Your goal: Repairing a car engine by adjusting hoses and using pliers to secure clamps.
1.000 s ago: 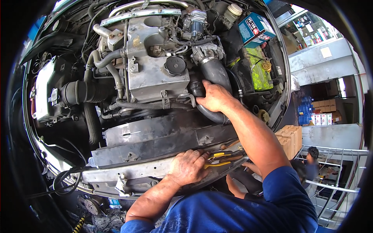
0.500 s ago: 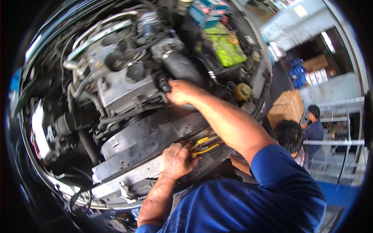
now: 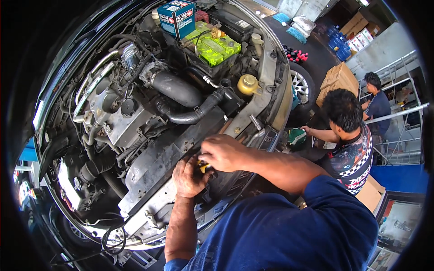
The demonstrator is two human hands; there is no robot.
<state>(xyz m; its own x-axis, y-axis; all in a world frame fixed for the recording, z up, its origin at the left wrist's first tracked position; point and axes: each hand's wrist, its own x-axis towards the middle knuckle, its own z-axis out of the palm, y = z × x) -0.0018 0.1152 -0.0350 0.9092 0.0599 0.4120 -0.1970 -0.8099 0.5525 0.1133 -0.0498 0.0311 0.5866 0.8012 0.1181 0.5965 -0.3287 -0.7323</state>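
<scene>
Both my hands meet at the car's front panel, over the black radiator cover (image 3: 156, 165). My left hand (image 3: 186, 178) is curled around yellow-handled pliers (image 3: 204, 167), of which only a bit of handle shows. From the right, my right hand (image 3: 224, 152) comes in with bent fingers just above that handle. What its fingertips pinch is hidden. Beyond my hands lies the engine (image 3: 129, 121), with a ribbed black hose (image 3: 187, 116) below a wide dark intake pipe (image 3: 176, 88).
A blue box (image 3: 177, 20) stands by a battery under a bright green cover (image 3: 212, 49). A yellowish reservoir (image 3: 247, 84) sits at the bay's right side. One person (image 3: 346, 131) crouches close on the right, another person (image 3: 377, 104) behind. Cartons (image 3: 340, 81) stand near a wheel (image 3: 300, 83).
My right hand has come back from the hose area beside the engine to my left hand. The pliers, earlier plainly in sight by my left hand, are now mostly covered. The view has shifted right.
</scene>
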